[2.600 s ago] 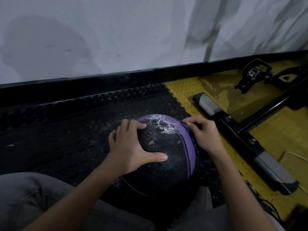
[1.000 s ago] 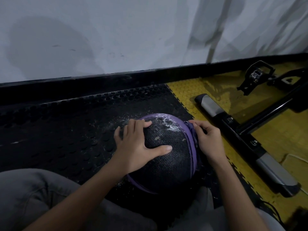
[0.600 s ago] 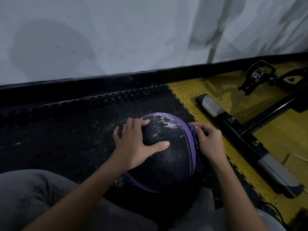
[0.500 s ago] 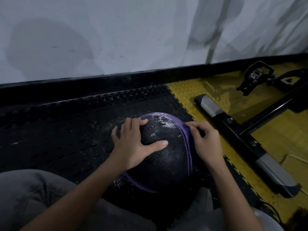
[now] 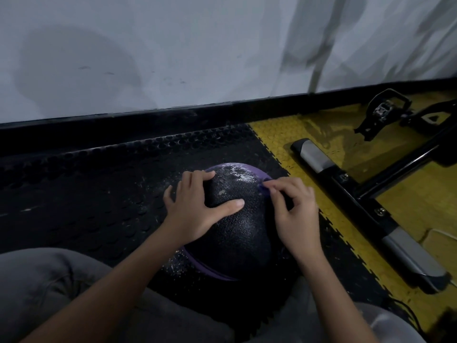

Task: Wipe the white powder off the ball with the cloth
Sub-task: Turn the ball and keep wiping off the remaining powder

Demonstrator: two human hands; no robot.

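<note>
A black ball [image 5: 237, 233] with purple stripes rests on the black studded mat [image 5: 86, 194] in front of my knees. White powder [image 5: 241, 175] still speckles its far top. My left hand [image 5: 195, 214] lies spread over the ball's left top and holds it steady. My right hand [image 5: 296, 214] presses on the ball's upper right side, fingers bunched on a purple cloth [image 5: 262, 187]. Only a small fold of the cloth shows at my fingertips.
Spilled powder [image 5: 173, 266] dusts the mat beside the ball. To the right, on yellow floor tiles [image 5: 408, 206], stands a black exercise machine base bar [image 5: 358, 206] with a pedal [image 5: 382, 110] behind. A white wall [image 5: 173, 58] with black skirting runs along the back.
My right hand has slid with the cloth up the ball's right side towards the top. The powder patch on top is smaller than before. My left hand has barely shifted.
</note>
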